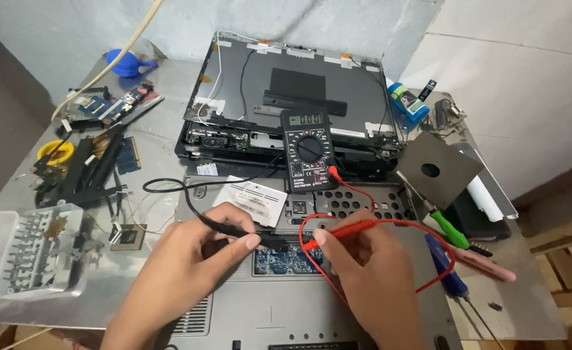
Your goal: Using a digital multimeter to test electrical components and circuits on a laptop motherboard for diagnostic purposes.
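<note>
The left hand [198, 249] is closed around a slim black test probe [234, 230], its tip resting on the exposed blue circuit board [286, 259] inside an open bay of the grey plastic laptop base [286, 304]. The right hand [364, 272] is pinched on a slim red test probe [344, 232], its tip meeting the same board just beside the black one. The base lies at the near edge of the grey metal bench [163, 136]. Both leads run to a black handheld multimeter with a rotary dial [309, 150], propped against the dark laptop lid [292, 84] toward the far edge. A clear plastic box of screwdriver bits [23, 253] sits at the left edge. A green-handled screwdriver [448, 228] and a blue-handled screwdriver [445, 269] lie near the right edge, beside a grey square metal plate with a round hole [438, 170].
</note>
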